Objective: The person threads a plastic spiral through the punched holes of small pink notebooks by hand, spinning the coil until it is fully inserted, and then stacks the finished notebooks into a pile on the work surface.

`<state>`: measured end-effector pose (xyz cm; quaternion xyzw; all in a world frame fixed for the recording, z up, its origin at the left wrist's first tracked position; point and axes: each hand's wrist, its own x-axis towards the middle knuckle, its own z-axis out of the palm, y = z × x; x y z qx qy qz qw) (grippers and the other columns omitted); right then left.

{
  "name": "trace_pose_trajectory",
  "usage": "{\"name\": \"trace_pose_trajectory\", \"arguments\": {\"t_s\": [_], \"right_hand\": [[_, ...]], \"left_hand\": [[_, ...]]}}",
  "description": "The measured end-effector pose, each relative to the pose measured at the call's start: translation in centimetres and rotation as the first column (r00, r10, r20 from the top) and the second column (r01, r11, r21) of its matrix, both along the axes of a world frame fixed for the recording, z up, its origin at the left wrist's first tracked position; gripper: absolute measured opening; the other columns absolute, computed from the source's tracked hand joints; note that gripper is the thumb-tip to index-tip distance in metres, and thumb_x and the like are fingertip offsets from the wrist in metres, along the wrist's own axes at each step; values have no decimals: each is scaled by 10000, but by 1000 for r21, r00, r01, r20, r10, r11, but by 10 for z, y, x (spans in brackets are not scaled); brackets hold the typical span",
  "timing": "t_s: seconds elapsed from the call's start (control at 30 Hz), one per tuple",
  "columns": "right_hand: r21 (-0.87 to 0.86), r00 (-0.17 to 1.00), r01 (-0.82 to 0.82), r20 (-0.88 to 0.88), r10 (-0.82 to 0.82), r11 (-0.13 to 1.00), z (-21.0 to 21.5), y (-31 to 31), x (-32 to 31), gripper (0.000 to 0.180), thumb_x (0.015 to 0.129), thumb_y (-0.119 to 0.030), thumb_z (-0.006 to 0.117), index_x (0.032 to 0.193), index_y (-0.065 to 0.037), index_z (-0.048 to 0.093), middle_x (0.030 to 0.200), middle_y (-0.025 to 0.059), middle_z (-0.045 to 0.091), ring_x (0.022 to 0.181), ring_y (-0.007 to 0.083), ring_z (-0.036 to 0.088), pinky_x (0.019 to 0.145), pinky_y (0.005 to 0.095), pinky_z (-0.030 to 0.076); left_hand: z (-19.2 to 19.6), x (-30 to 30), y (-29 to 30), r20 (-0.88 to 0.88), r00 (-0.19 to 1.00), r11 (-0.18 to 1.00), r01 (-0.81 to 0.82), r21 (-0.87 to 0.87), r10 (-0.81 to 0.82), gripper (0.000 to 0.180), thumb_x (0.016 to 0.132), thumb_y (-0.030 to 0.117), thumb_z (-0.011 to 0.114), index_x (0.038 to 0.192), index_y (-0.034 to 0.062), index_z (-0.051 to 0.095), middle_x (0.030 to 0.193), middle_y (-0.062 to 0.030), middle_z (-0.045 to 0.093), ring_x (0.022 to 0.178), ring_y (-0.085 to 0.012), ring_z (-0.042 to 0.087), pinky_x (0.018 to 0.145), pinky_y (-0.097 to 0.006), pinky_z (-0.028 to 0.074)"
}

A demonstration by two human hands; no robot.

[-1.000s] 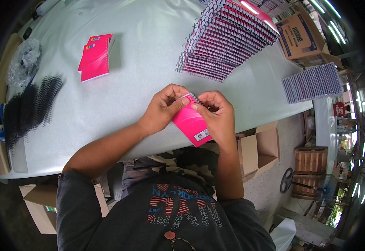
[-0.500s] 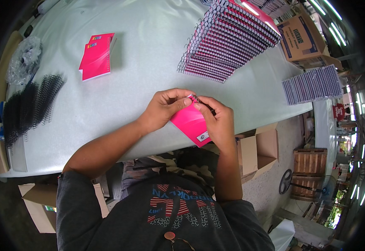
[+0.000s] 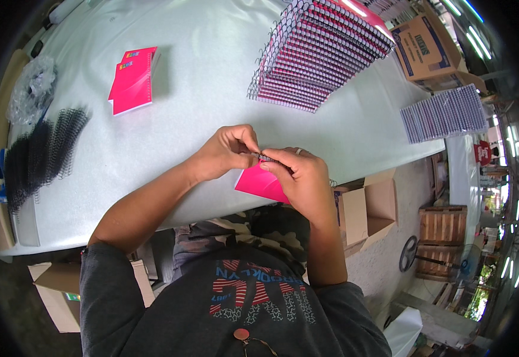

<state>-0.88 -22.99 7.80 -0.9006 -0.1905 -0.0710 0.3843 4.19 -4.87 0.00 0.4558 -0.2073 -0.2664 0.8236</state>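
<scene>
Near the table's front edge, a pink-covered notebook (image 3: 256, 183) is held between my two hands, its lower right part hidden behind the right one. A dark spiral coil (image 3: 264, 157) runs along its upper edge. My left hand (image 3: 224, 156) is closed, thumb and forefinger pinching at the coil's left end. Closed over the notebook's top edge and coil, my right hand (image 3: 304, 178) has its thumb on the cover and wears a ring. A bit of coil shows past that hand's right side.
Two overlapping pink notebooks (image 3: 133, 83) lie at the far left. Loose black coils (image 3: 42, 157) are heaped at the left, below a clear plastic bag (image 3: 33, 89). A tall stack of coil-bound notebooks (image 3: 325, 56) stands far right, near a wrapped bundle (image 3: 444, 114) and a carton (image 3: 423, 50).
The notebook has turned and tilted, bringing its coiled edge lower and more level. My right hand has moved down and covers the cover's printed label. My left fingers now pinch the coil's end.
</scene>
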Motion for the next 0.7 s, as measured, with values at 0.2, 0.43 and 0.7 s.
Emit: {"name": "trace_pose_trajectory", "arguments": {"t_s": [0.2,0.43,0.7], "right_hand": [[-15,999,15,44,-14,1000,-1,-5,-1,161,775,-130,672,921,-64,662,794,108,656,679,292,601,618,383,470],[351,980,191,-121,-158,917,8,-21,0,159,826,-79,641,970,-16,619,821,109,656,724,185,630,660,290,478],[942,970,229,-201,-136,244,14,-33,1,211,866,-68,606,1050,-28,513,918,17,571,860,74,534,704,224,459]], "left_hand": [[10,4,2,-10,997,993,79,86,-79,205,742,0,671,913,58,575,925,-26,591,876,-125,555,813,-269,444],[23,2,-1,-1,980,964,194,180,-197,580,761,191,739,1269,75,483,1183,-42,561,1100,-161,512,975,-340,386],[35,-12,-10,57,979,958,179,224,-196,392,838,134,672,1200,49,548,1131,-33,606,1053,-125,544,941,-307,416]]}}
